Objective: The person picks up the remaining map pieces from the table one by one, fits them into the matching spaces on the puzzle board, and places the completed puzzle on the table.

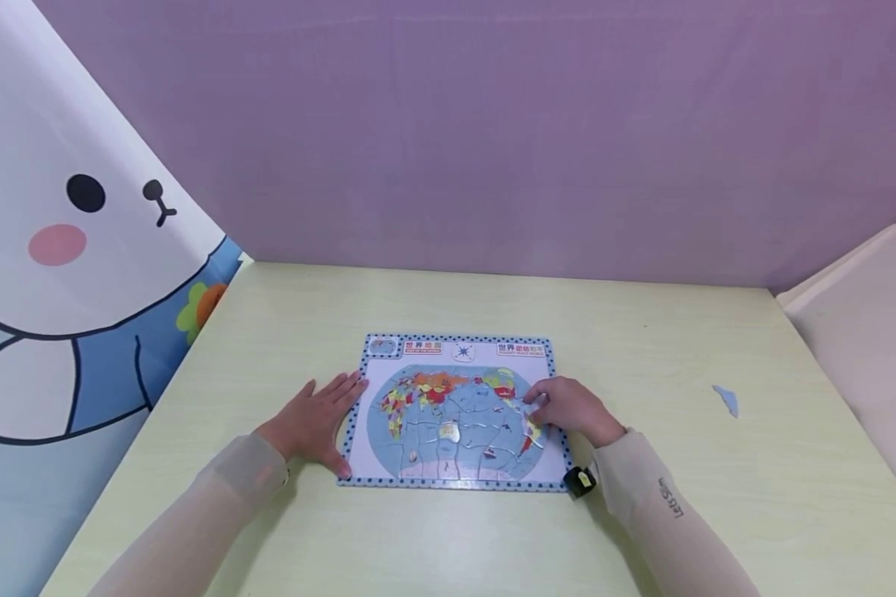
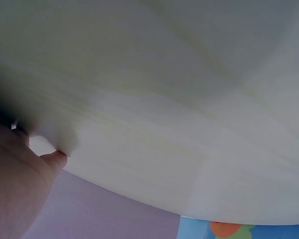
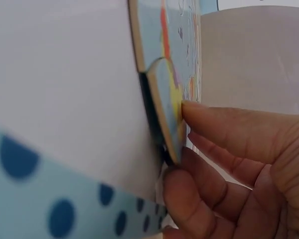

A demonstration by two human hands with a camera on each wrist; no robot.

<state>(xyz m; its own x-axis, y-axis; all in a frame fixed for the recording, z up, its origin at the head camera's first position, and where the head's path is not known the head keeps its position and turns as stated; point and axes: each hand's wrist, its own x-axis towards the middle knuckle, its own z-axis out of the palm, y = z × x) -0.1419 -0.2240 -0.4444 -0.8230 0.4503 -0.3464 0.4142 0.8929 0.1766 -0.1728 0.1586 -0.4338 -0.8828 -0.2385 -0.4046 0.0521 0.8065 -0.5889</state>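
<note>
A world map jigsaw puzzle (image 1: 463, 352) with a blue dotted border lies flat on the table. My left hand (image 1: 315, 420) rests with spread fingers along its left edge; the left wrist view catches only part of that hand (image 2: 17, 169) over the table. At the map's right side, my right hand (image 1: 571, 408) pinches a puzzle piece. Seen close in the right wrist view, this puzzle piece (image 3: 165, 94) is blue and yellow with a curved outer edge. It stands slightly raised from the recess, thumb on its face and fingers (image 3: 182, 194) at its lower end.
A loose light blue puzzle piece (image 1: 726, 400) lies on the table (image 1: 642, 348) to the right. A small black device (image 1: 580, 482) sits at my right wrist, by the board's lower right corner. A purple cloth wall (image 1: 493, 166) rises behind the table.
</note>
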